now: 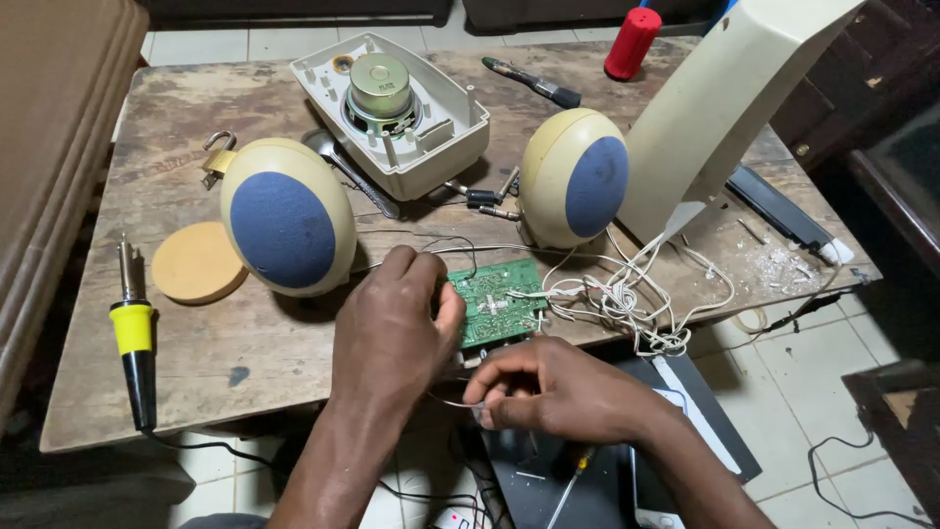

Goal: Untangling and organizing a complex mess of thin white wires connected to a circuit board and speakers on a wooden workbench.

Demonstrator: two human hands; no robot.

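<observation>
Left hand: (pixel 392 328) its grip is closed on the left edge of the green board (pixel 497 302), at the table's (pixel 245 362) front edge.
Right hand: (pixel 553 387) at 5 o'clock of the board, fingertips pinched on a thin wire (pixel 452 400).
Speakers: two (pixel 286 216) (pixel 573 176), at 10 and 1 o'clock of the board.
Iron: (pixel 135 333) at 9 o'clock, well apart.

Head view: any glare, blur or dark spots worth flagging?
Head view: mostly sharp and evenly lit; soft sheen on the speaker magnet; the two round speakers cast short shadows on the wooden table; right edge and floor under the hands fall dark; slight wide-angle bowing at the edges.
</observation>
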